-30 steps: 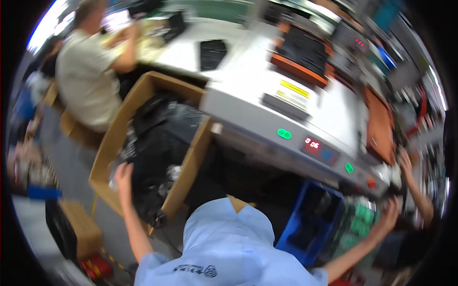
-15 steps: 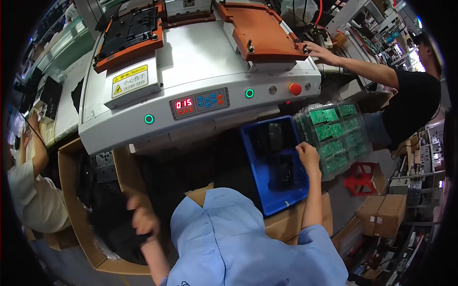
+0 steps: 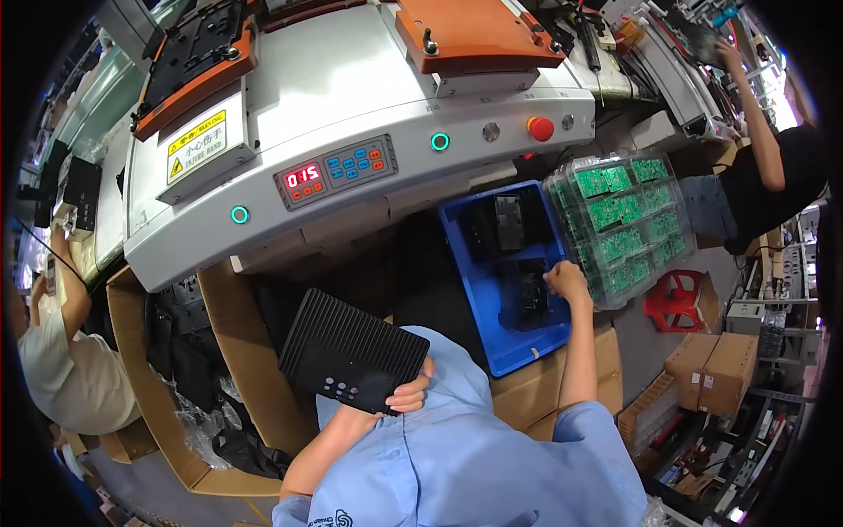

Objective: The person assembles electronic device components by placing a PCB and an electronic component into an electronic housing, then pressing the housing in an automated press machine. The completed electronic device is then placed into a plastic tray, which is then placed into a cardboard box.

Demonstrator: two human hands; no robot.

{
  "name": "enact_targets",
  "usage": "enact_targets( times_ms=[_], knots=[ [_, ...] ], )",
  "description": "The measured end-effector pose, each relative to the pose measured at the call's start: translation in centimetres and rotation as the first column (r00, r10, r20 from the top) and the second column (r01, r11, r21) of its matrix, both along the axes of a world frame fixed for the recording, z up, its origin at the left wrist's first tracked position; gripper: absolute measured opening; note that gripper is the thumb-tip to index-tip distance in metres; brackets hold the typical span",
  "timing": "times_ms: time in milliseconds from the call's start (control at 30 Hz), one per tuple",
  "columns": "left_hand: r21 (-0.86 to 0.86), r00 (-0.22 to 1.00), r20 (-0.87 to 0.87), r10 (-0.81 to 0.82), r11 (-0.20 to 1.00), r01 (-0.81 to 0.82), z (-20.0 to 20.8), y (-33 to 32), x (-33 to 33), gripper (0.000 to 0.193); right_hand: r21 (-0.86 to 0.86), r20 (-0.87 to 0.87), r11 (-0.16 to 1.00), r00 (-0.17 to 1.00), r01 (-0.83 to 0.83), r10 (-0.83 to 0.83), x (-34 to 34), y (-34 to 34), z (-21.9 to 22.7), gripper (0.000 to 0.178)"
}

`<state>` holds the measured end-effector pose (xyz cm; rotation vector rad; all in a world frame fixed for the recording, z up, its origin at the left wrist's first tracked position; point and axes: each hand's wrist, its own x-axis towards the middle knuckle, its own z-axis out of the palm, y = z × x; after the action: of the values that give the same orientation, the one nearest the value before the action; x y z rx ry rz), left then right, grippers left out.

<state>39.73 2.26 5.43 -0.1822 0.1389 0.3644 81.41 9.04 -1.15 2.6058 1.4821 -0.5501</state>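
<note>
My left hand (image 3: 409,397) is closed on the lower edge of a black ribbed plastic housing (image 3: 349,347). Fine ridges run along its upper and right sides, and a short cluster of round spots shows on its smooth face. The housing is held in front of my blue shirt. Over the right rim of a blue plastic bin (image 3: 485,338), my right hand (image 3: 566,279) is closed with curled fingers. Whatever those fingers may hold is hidden. Dark plastic parts (image 3: 529,294) lie inside the bin, just left of that hand.
A white machine (image 3: 351,97) with orange fixtures (image 3: 474,39) spans the far side. Clear trays of green circuit boards (image 3: 619,211) stand right of the bin. At left is an open cardboard box (image 3: 255,369) with black parts and plastic wrap. Co-workers flank both sides; a red stool (image 3: 676,303) stands right.
My left hand has come up from the cardboard box toward my chest, bringing the black housing into plain view. My right hand stays by the bin. The right-hand co-worker's hand has left the machine.
</note>
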Motion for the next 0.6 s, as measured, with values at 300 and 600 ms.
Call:
enact_targets(
  times_ms=[300, 600],
  knots=[
    [-0.014, 0.987, 0.135, -0.089, 0.996, 0.091, -1.9, -0.2, 0.6, 0.049, -0.244, -0.002, 0.969, 0.999, -0.037, 0.038, -2.4, -3.1, -7.8, 0.027],
    [0.131, 0.919, 0.383, 0.088, 0.98, -0.148, -7.4, 0.0, 1.0, 0.054, -0.143, -0.421, 0.982, 0.891, 0.119, -0.17, -0.7, -4.7, -8.8, 0.023]
  ],
)
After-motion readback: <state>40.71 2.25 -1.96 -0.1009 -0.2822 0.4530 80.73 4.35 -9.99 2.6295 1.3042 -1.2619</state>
